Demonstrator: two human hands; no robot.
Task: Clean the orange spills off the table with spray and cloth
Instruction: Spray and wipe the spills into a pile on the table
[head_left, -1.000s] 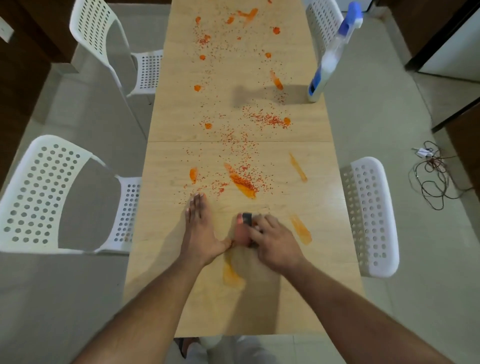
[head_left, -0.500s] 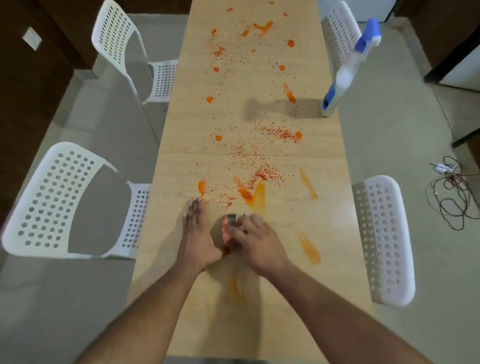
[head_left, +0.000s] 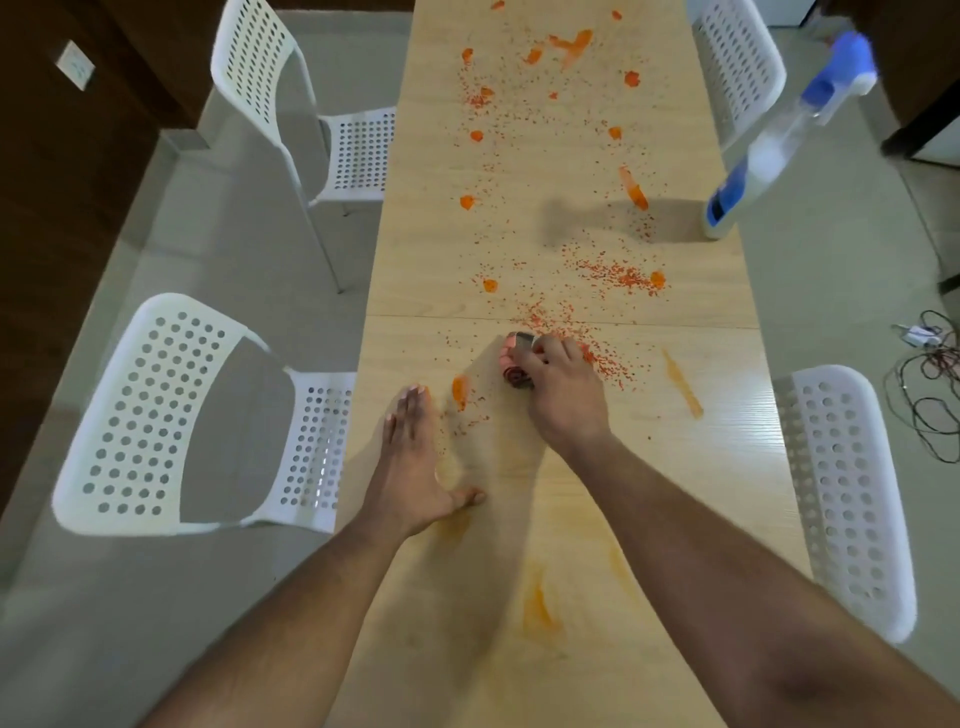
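- Right hand (head_left: 563, 395) grips a bunched, orange-stained cloth (head_left: 514, 364) against the pale wooden tabletop (head_left: 675, 467).
- Left hand (head_left: 415, 462) lies flat, fingers straight.
- White-and-blue spray bottle (head_left: 769, 156) stands at the tabletop's far right edge.

There is one view only, from a camera on the person's head at the near end of the counter (head_left: 675, 519). It looks forward and steeply down along the length of the wood toward the far end, which runs out of the top of the frame. It sits close above both forearms. The wide lens bends the chairs (head_left: 171, 415) along both long edges and takes in floor (head_left: 104, 649) on either side.
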